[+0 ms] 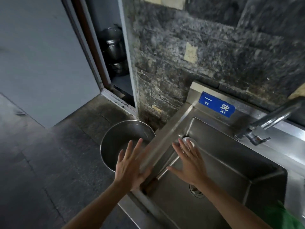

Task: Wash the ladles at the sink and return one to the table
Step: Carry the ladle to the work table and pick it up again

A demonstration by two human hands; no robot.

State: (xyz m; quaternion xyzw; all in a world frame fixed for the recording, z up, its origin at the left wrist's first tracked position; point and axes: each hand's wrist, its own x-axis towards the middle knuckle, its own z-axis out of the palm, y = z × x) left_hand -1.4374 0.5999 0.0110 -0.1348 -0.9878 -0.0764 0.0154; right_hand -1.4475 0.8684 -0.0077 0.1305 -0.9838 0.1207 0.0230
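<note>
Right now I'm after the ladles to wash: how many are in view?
0. None shows in the stainless steel sink, in the round metal basin on the floor, or in either open hand; some may lie out of frame.

Steel basin [115,139] on floor just beside stained brick wall [181,60]. Blue sign [217,104] on backsplash. Stacked metal pots [113,50] behind open door [42,60]. White object [189,140], unclear.
</note>
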